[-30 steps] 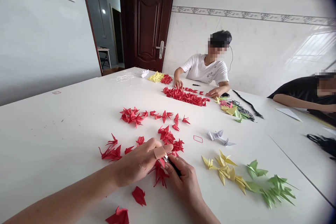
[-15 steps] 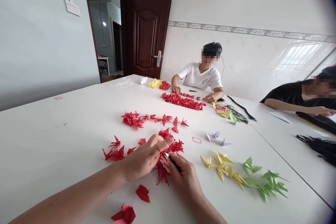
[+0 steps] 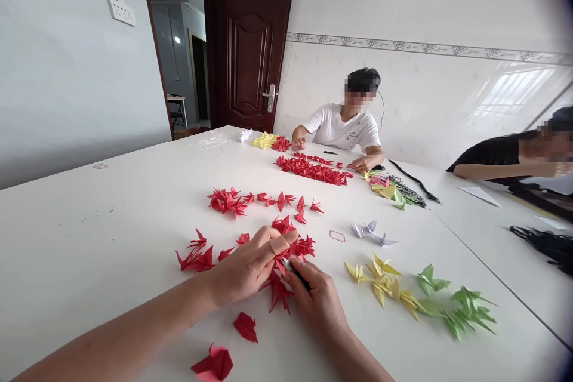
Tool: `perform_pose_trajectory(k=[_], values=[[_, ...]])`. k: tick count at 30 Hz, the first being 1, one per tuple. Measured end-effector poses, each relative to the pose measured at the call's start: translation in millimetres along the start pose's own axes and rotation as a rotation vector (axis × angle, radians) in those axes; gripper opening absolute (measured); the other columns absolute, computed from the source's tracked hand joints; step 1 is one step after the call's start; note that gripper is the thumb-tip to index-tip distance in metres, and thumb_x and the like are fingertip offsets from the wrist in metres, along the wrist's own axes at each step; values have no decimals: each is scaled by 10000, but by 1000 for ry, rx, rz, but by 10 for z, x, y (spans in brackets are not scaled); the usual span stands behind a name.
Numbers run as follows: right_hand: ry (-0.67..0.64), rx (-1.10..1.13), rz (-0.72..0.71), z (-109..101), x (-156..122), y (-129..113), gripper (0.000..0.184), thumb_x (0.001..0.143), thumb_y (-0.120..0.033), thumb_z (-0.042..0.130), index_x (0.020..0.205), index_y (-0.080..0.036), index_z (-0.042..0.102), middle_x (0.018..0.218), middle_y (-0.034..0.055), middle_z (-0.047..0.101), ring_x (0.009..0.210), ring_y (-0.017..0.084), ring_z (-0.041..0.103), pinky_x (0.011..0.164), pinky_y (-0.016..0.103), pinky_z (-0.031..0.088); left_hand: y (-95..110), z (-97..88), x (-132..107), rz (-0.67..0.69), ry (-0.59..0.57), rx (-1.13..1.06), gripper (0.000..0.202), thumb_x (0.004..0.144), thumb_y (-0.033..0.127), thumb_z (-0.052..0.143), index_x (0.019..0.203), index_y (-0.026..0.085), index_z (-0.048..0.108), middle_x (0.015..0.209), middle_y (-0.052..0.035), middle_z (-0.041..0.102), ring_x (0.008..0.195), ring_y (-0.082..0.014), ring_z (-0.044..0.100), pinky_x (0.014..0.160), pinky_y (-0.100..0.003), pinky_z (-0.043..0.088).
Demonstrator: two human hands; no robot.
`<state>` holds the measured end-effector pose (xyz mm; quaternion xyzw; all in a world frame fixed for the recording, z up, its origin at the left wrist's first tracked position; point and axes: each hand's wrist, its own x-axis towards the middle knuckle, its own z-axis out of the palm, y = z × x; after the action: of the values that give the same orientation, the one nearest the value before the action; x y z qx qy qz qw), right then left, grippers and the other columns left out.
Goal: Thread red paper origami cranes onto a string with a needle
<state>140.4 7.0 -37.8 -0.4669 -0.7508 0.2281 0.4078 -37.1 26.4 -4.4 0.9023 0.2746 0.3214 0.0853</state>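
- Hands: two. Left hand (image 3: 250, 262), one tan band on a finger, fingertips pinched together on one small red folded-paper piece (image 3: 280, 263); right hand (image 3: 320, 295) wrapped around one slim black-handled tool with a metal tip (image 3: 301, 277).
- Held piece: above the white table (image 3: 111, 292), between the hands, tool tip right at it. Matte red, creased, pointed at its lower end; the rest hidden by fingers.
- Loose red folded-paper pieces (image 3: 246, 328) on the near side: two, well apart from the grip.
- Red paper cranes (image 3: 227, 202) beyond: many, overlapping, no sure count.
- Yellow paper cranes (image 3: 390, 287), right of the hands: several, overlapping.
- Green paper cranes (image 3: 470, 309): one apart, others bunched.
- Pale lilac paper cranes (image 3: 372, 231): one small group.
- Co-workers: two, one white top (image 3: 342, 125), one black top (image 3: 487, 155).
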Motion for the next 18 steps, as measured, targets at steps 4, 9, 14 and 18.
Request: perform_pose_trajectory(k=[4, 9, 14, 18], values=[[-1, -6, -2, -6, 5, -5, 215, 856, -291, 453, 788, -163, 611, 669, 11, 559, 595, 128, 499, 555, 195, 401, -19, 12, -4, -1, 15, -10, 701, 814, -13, 333, 1365, 340, 79, 1042, -45, 403, 631, -61, 409, 620, -196, 451], [4, -3, -7, -11, 16, -24, 196, 855, -265, 453, 790, -163, 607, 651, 5, 532, 578, 124, 482, 544, 192, 393, -19, 12, -6, -16, -10, -23, 694, 820, -9, 337, 1367, 335, 81, 1026, -42, 402, 650, -65, 414, 640, -206, 455], [8, 9, -22, -2, 15, -11, 193, 860, -250, 449, 813, -163, 615, 673, 13, 551, 599, 128, 500, 553, 189, 393, -18, 9, -13, -15, -16, -22, 695, 816, -18, 337, 1361, 339, 97, 1005, -35, 401, 690, -74, 429, 676, -218, 456], [7, 6, -19, 2, 11, 9, 195, 865, -258, 449, 825, -163, 614, 671, 12, 545, 591, 125, 496, 542, 188, 388, -23, 17, -18, -18, -17, -25, 714, 817, -17, 338, 1368, 349, 67, 1036, -35, 389, 655, -62, 411, 659, -205, 447]])
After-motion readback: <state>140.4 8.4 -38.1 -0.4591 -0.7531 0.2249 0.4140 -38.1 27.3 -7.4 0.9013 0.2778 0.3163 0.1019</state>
